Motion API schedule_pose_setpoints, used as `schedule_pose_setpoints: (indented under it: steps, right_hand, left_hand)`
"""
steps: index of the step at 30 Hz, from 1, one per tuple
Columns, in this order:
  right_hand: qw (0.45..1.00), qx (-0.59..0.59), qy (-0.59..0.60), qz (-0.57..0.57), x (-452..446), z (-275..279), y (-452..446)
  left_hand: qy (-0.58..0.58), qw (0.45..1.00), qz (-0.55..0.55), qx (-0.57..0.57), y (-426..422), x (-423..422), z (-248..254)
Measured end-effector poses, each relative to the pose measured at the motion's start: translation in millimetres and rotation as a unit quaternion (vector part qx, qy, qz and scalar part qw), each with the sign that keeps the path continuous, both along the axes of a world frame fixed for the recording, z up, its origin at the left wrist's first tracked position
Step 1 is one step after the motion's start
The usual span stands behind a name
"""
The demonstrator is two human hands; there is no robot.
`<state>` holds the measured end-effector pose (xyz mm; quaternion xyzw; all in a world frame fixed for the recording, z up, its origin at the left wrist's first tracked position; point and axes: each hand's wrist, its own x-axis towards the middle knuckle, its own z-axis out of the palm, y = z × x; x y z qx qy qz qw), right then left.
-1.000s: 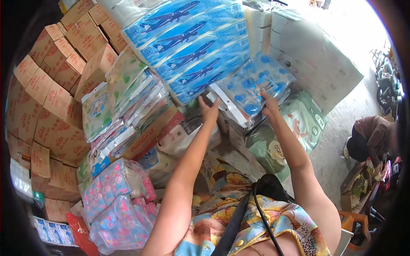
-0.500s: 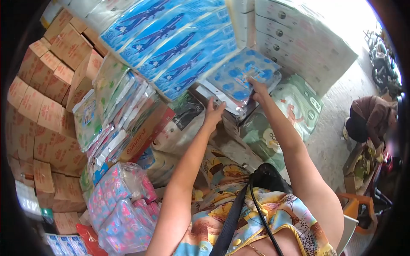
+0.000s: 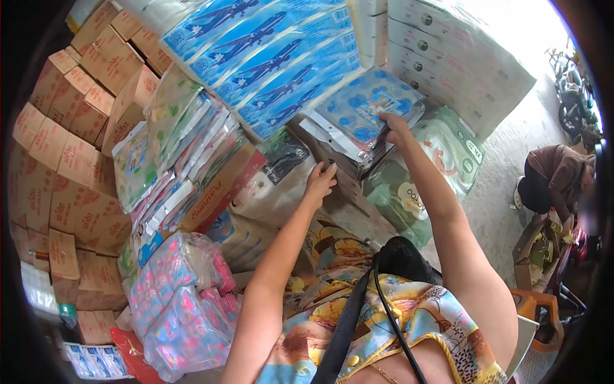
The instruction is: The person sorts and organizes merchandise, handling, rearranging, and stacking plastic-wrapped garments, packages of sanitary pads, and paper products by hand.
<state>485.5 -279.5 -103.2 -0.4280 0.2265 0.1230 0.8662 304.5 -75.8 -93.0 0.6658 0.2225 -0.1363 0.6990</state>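
A stack of flat clear plastic packets with a blue floral print (image 3: 361, 105) lies on a brown carton (image 3: 345, 185) in front of me. My right hand (image 3: 398, 130) is at the stack's right side, fingers bent over the edge of the top packets. White header strips (image 3: 323, 132) stick out at the stack's near left side. Just below them, my left hand (image 3: 320, 184) hovers by the carton's edge, fingers loosely apart and holding nothing. A green plastic-wrapped pack (image 3: 441, 150) sits close under my right forearm.
Blue plastic-wrapped packs (image 3: 268, 57) and white wrapped packs (image 3: 460, 70) rise behind. Left are another pile of packets (image 3: 185, 147), pink-and-blue bags (image 3: 179, 301) and stacked brown cartons (image 3: 83, 173). A person (image 3: 556, 182) bends over a box at right.
My left hand has drawn back from the header strips toward me. My right hand stays at the stack's right side, shifted slightly. The view has tilted a little.
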Motion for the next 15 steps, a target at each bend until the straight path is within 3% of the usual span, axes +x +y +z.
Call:
schedule_pose_setpoints:
  steps: [4, 6, 8, 9, 10, 11, 12, 15]
  right_hand:
    - [0.998, -0.012, 0.004, 0.062, 11.9, -14.8, -8.1]
    - [0.990, -0.108, 0.007, 0.092, 33.8, -39.6, -15.9]
    - [0.993, -0.119, -0.010, 0.020, 28.4, -28.5, -13.6]
    - [0.922, -0.270, -0.254, -0.111, 49.9, -69.5, -14.4]
    - [0.829, -0.487, -0.253, -0.111, 20.6, -30.1, -15.9]
    - [0.779, -0.505, -0.329, -0.172, 22.0, -29.1, -15.2]
    - [0.802, -0.468, -0.334, -0.161, -7.8, 7.1, -2.7]
    - [0.824, -0.459, -0.294, -0.158, -1.7, 6.6, 16.6]
  left_hand:
    - [0.000, 1.000, -0.011, 0.009, 6.1, -5.5, 8.2]
    - [0.008, 1.000, -0.021, 0.015, 9.4, -9.2, 10.6]
    - [-0.004, 1.000, -0.018, 0.000, 15.9, -13.7, 6.3]
    - [-0.016, 0.999, -0.025, -0.013, 22.4, -16.4, 3.4]
    - [-0.023, 0.999, -0.020, -0.019, 26.8, -21.7, 7.7]
    - [-0.033, 0.999, -0.013, -0.024, 31.9, -26.7, 13.9]
    - [-0.040, 0.999, 0.004, -0.031, 39.5, -31.7, 20.6]
    - [-0.071, 0.994, 0.068, -0.052, 66.9, -47.4, 28.5]
